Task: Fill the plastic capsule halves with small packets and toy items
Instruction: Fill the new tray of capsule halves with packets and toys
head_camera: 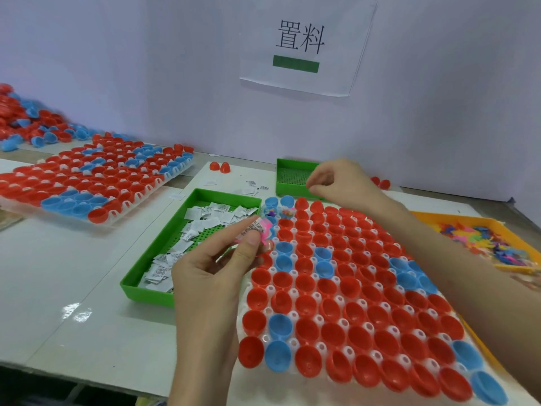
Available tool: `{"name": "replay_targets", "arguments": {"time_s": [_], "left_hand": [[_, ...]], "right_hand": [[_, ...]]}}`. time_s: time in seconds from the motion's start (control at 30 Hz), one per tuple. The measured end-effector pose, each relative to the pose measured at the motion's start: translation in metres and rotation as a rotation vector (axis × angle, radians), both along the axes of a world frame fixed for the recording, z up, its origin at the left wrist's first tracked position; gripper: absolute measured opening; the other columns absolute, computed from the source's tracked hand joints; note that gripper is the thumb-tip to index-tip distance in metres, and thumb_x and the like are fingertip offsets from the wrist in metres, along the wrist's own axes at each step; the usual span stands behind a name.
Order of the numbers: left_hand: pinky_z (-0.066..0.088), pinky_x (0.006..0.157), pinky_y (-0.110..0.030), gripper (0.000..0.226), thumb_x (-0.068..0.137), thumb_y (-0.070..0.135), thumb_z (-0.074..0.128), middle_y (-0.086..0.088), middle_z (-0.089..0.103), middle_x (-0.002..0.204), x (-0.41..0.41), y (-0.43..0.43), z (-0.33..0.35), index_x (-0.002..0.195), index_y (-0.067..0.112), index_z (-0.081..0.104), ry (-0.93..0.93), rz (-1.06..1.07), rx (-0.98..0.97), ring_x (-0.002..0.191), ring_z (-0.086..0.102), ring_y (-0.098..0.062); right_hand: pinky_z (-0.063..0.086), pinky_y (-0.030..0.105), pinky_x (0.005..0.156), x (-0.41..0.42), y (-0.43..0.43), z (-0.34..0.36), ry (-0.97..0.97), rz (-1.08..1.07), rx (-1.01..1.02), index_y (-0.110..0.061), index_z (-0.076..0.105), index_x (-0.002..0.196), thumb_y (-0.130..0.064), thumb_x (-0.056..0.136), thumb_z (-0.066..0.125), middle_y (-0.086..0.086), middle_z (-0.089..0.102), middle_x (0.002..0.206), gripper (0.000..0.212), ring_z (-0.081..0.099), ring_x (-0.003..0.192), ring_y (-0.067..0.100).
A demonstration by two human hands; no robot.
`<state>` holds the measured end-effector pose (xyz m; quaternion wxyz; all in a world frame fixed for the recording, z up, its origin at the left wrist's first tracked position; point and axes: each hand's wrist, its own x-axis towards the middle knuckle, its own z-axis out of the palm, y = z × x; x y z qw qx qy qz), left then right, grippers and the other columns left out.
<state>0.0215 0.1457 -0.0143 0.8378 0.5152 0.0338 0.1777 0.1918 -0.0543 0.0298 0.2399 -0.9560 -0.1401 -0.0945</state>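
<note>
Capsule halves (pixel 350 288) lie beside the left hand (pixel 210 276) pinching a packet (pixel 253 227)

From my remote seat this reads as a factory packing bench: up behind where the left hand (pixel 210 276) pinches a packet (pixel 253 227), a printed paper sign (pixel 304 45) hangs on a plain partition. Just left of that pinch sits a green tray (pixel 155 247) of identical packets. Just right of it is a rack (pixel 317 319) of red and blue capsule halves (pixel 360 312), farther right an orange tray (pixel 456 219) of toy bits, and far left a second full rack (pixel 137 197) and a loose heap (pixel 32 118).
</note>
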Motion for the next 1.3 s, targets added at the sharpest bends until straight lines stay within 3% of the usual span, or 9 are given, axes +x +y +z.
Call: {"name": "replay_targets", "arguments": {"time_s": [0.23, 0.33, 0.43, 0.53, 0.67, 0.93, 1.07, 1.23, 1.3], "left_hand": [[0.055, 0.058, -0.016, 0.029, 0.056, 0.032, 0.079, -0.002, 0.079, 0.084, 0.000, 0.002, 0.001, 0.084, 0.027, 0.083, -0.007, -0.029, -0.046, 0.071, 0.074, -0.010], [0.055, 0.059, -0.016, 0.031, 0.052, 0.035, 0.079, -0.002, 0.078, 0.081, 0.000, 0.004, 0.002, 0.082, 0.028, 0.083, -0.017, -0.023, -0.064, 0.072, 0.074, -0.011], [0.055, 0.060, -0.016, 0.031, 0.052, 0.037, 0.079, -0.001, 0.078, 0.082, 0.000, 0.006, 0.003, 0.082, 0.029, 0.083, -0.020, -0.018, -0.061, 0.074, 0.073, -0.011], [0.055, 0.061, -0.016, 0.032, 0.052, 0.036, 0.079, -0.002, 0.078, 0.083, 0.000, 0.007, 0.003, 0.082, 0.029, 0.083, -0.021, -0.014, -0.066, 0.074, 0.073, -0.011], [0.056, 0.064, -0.017, 0.032, 0.054, 0.037, 0.080, -0.002, 0.078, 0.085, 0.001, 0.006, 0.002, 0.084, 0.028, 0.083, -0.024, -0.015, -0.062, 0.077, 0.074, -0.012], [0.056, 0.063, -0.016, 0.031, 0.056, 0.037, 0.080, -0.002, 0.079, 0.088, 0.001, 0.004, 0.002, 0.086, 0.028, 0.083, -0.016, -0.020, -0.053, 0.079, 0.074, -0.010], [0.056, 0.062, -0.017, 0.032, 0.055, 0.038, 0.080, -0.002, 0.078, 0.085, 0.002, 0.006, 0.001, 0.085, 0.028, 0.083, -0.012, -0.013, -0.047, 0.077, 0.074, -0.011], [0.056, 0.064, -0.017, 0.032, 0.056, 0.039, 0.080, -0.002, 0.078, 0.086, 0.004, 0.007, -0.001, 0.086, 0.028, 0.083, -0.010, -0.006, -0.034, 0.078, 0.074, -0.013], [0.056, 0.063, -0.017, 0.032, 0.056, 0.039, 0.080, -0.002, 0.078, 0.086, 0.004, 0.006, -0.001, 0.086, 0.028, 0.083, -0.009, -0.013, -0.033, 0.078, 0.074, -0.013]], "right_hand": [[0.043, 0.049, 0.105, 0.027, 0.008, -0.026, 0.148, -0.083, -0.184, -0.030, 0.078, 0.089, -0.032, 0.078, 0.081, -0.015, 0.061, 0.078, 0.012, 0.060, 0.096, 0.014], [0.035, 0.048, 0.110, 0.031, 0.014, -0.034, 0.162, -0.087, -0.221, -0.029, 0.079, 0.093, -0.029, 0.079, 0.080, -0.020, 0.057, 0.076, 0.014, 0.061, 0.108, 0.018], [0.042, 0.040, 0.100, 0.032, 0.014, -0.036, 0.098, -0.123, -0.214, -0.030, 0.078, 0.089, -0.027, 0.082, 0.076, -0.019, 0.058, 0.073, 0.007, 0.062, 0.094, 0.015], [0.043, 0.023, 0.065, 0.032, 0.008, -0.026, 0.011, -0.166, -0.021, -0.031, 0.078, 0.083, -0.024, 0.082, 0.076, -0.015, 0.064, 0.072, 0.007, 0.058, 0.067, 0.005], [0.042, 0.013, 0.049, 0.031, -0.003, -0.008, 0.049, -0.186, 0.263, -0.029, 0.074, 0.080, -0.015, 0.081, 0.075, -0.011, 0.069, 0.058, 0.014, 0.057, 0.047, -0.001], [0.040, 0.017, 0.047, 0.027, -0.015, -0.004, 0.133, -0.188, 0.492, -0.021, 0.074, 0.085, 0.000, 0.082, 0.073, 0.001, 0.067, 0.075, 0.021, 0.043, 0.042, 0.003], [0.040, 0.017, 0.047, 0.025, -0.017, -0.008, 0.361, -0.122, 0.912, -0.004, 0.072, 0.101, 0.006, 0.084, 0.067, 0.008, 0.071, 0.090, 0.021, 0.052, 0.054, 0.005], [0.037, 0.013, 0.047, 0.023, -0.024, -0.011, 0.529, -0.021, 1.306, -0.016, 0.065, 0.104, -0.004, 0.092, 0.059, -0.007, 0.070, 0.070, 0.017, 0.037, 0.039, 0.001], [0.036, 0.014, 0.050, 0.021, -0.028, -0.013, 0.564, 0.015, 1.431, -0.018, 0.062, 0.100, -0.004, 0.088, 0.060, -0.006, 0.072, 0.079, 0.019, 0.035, 0.038, 0.002]]}}
